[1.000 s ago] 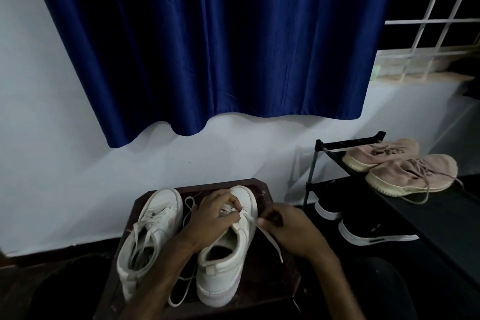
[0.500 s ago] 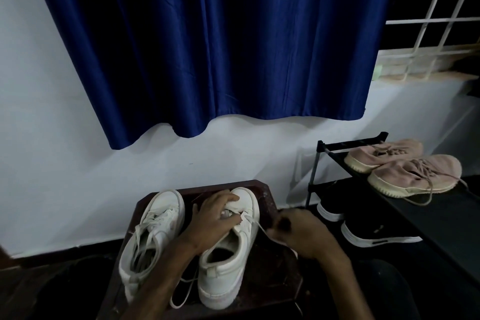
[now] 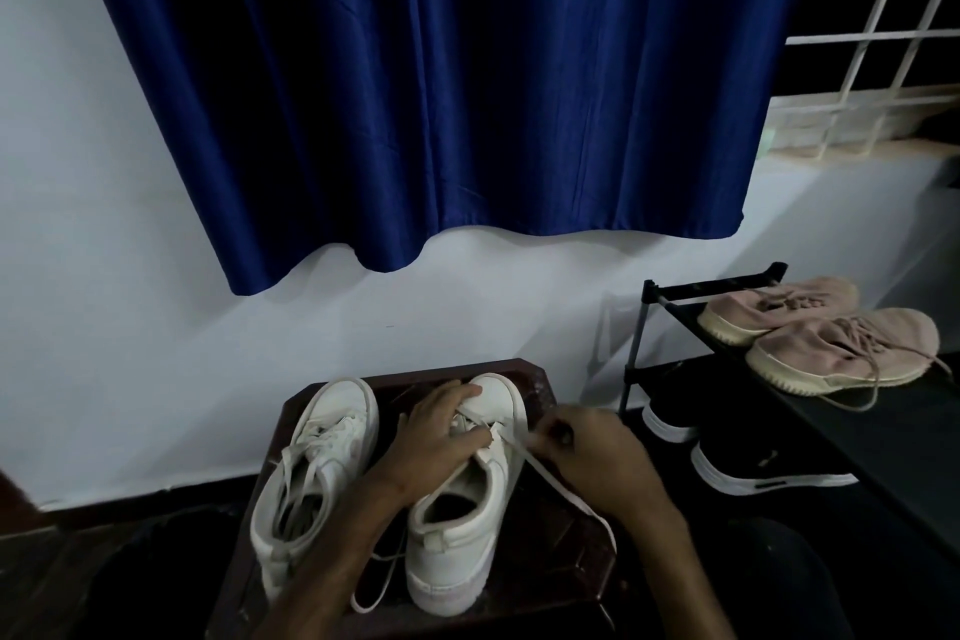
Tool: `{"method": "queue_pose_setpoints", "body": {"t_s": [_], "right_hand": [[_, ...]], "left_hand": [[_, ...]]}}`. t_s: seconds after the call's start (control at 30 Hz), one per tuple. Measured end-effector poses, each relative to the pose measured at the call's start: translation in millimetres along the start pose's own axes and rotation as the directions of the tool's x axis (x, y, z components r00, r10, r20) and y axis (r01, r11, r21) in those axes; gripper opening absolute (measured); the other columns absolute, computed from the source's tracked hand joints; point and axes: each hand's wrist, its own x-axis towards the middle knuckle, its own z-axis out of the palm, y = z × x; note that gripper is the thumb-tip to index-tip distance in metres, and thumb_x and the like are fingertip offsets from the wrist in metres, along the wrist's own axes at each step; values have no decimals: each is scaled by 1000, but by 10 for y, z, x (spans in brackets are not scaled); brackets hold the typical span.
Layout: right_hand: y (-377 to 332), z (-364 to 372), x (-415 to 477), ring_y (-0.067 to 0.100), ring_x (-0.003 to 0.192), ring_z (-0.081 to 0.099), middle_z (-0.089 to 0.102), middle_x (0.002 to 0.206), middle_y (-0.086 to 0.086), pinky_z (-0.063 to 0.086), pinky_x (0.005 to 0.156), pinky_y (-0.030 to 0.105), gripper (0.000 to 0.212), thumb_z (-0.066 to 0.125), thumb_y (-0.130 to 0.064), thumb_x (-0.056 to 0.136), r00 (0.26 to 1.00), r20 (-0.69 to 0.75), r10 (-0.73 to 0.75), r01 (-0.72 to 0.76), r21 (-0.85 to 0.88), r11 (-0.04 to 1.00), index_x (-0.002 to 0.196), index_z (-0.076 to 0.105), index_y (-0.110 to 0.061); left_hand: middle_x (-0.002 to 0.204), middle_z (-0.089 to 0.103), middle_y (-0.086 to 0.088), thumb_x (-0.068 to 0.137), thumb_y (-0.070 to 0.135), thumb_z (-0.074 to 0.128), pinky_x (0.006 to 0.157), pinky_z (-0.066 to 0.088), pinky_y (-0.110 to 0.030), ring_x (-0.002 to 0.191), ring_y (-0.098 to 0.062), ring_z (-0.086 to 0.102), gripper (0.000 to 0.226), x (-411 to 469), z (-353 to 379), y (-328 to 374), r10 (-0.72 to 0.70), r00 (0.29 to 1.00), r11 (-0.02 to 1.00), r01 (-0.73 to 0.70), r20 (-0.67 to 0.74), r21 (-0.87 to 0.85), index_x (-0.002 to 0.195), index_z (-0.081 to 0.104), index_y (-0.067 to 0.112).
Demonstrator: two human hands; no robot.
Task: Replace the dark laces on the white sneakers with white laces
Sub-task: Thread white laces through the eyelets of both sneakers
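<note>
Two white sneakers stand side by side on a dark wooden stool (image 3: 540, 572), toes toward the wall. The left sneaker (image 3: 317, 473) carries a loose white lace. My left hand (image 3: 441, 437) rests on the lacing area of the right sneaker (image 3: 462, 515), fingers curled over it and holding it down. A white lace (image 3: 550, 476) runs from that shoe's eyelets to my right hand (image 3: 592, 452), which pinches it just right of the shoe; the free end trails down over the stool. No dark lace is visible.
A black shoe rack (image 3: 831, 437) stands at the right with pink sneakers (image 3: 841, 353) on top and black sneakers (image 3: 748, 468) below. A white wall with a blue curtain (image 3: 441, 94) lies behind the stool. The floor is dark.
My right hand has pulled the white lace a little further right and drawn it taut. My left hand stayed on the right sneaker.
</note>
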Motion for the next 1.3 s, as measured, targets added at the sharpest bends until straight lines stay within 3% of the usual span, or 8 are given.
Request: {"method": "queue_pose_setpoints", "body": {"t_s": [0.17, 0.37, 0.53, 0.63, 0.83, 0.97, 1.13, 1.3], "right_hand": [[-127, 369, 87, 4, 69, 62, 67, 75, -10, 52, 70, 32, 16, 71, -35, 82, 992, -129, -13, 42, 228, 973, 73, 62, -25], [179, -91, -96, 13, 94, 67, 71, 102, -5, 53, 85, 30, 19, 71, -32, 78, 884, 444, 149, -54, -219, 974, 94, 73, -24], [-31, 88, 28, 9, 77, 64, 69, 84, -8, 52, 70, 30, 32, 65, -56, 80, 999, 26, 23, -22, -29, 999, 87, 68, -25], [-158, 294, 83, 6, 70, 61, 66, 75, -10, 51, 69, 31, 19, 71, -38, 83, 992, -116, -45, 65, 170, 983, 75, 62, -23], [94, -25, -68, 15, 97, 66, 69, 104, -7, 50, 82, 29, 18, 68, -39, 80, 944, 301, 137, -45, -294, 955, 95, 71, -29], [-34, -37, 1, 12, 78, 65, 70, 85, -6, 51, 68, 30, 28, 65, -53, 83, 999, -43, 31, -33, -63, 997, 85, 69, -25], [-179, 327, 54, 9, 75, 64, 64, 75, -13, 51, 68, 31, 10, 67, -30, 84, 993, -111, -46, 62, 142, 988, 78, 61, -26], [60, -66, -103, 19, 102, 66, 70, 110, -2, 51, 84, 30, 19, 63, -31, 84, 910, 390, 140, -15, -306, 952, 101, 70, -26]], "left_hand": [[134, 52, 9, 54, 58, 55, 112, 35, -39, 124, -9, 48, 81, -21, 19, -8, -32, 999, 991, 35, 26, -128, 131, 50, 33], [136, 49, 11, 56, 57, 55, 113, 32, -35, 125, -7, 46, 81, -27, -12, 16, -52, 998, 992, 56, 40, -116, 133, 48, 34], [133, 50, 5, 64, 44, 59, 111, 34, -32, 122, -9, 48, 75, -44, -14, 44, -58, 998, 992, 61, 32, -114, 135, 47, 26], [132, 50, 5, 63, 43, 59, 109, 35, -31, 120, -9, 48, 75, -59, -18, 63, -67, 997, 990, 71, 31, -119, 134, 48, 25], [133, 48, 7, 64, 45, 60, 111, 33, -31, 121, -8, 47, 75, -51, -20, 64, -74, 997, 991, 77, 37, -109, 135, 47, 26], [132, 49, 7, 53, 57, 57, 111, 35, -35, 121, -9, 48, 85, -49, -13, 54, -89, 996, 989, 92, 29, -118, 133, 47, 31], [129, 51, 3, 49, 57, 55, 108, 38, -33, 116, -10, 51, 89, -54, -7, 64, -79, 997, 987, 81, 25, -137, 133, 48, 27], [128, 52, 3, 48, 57, 56, 107, 38, -31, 115, -10, 51, 91, -38, -4, 60, -82, 996, 986, 85, 28, -145, 133, 47, 26]]}}
